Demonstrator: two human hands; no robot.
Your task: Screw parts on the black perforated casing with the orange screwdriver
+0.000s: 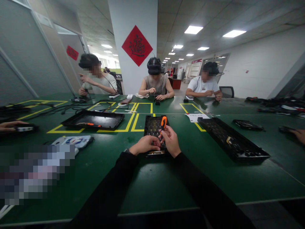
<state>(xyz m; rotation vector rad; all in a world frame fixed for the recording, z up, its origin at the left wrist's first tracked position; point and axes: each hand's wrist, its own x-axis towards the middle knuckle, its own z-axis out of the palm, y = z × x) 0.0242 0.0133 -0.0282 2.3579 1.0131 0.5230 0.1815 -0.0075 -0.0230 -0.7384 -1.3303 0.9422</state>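
A screwdriver with an orange and black handle stands nearly upright in my right hand, its fingers closed round the lower part. My left hand is right beside it, fingers curled together; what they pinch, if anything, is hidden. Both hands are over a black rectangular shallow case with small shiny spots across its inside. The screwdriver's tip is hidden behind my fingers. A pale strip shows at the case's near edge.
A black tray with an orange-handled tool lies left; a longer black tray with small pieces lies right. A phone-like item in a patterned case is near left. Three people sit across the green table; other hands show at both edges.
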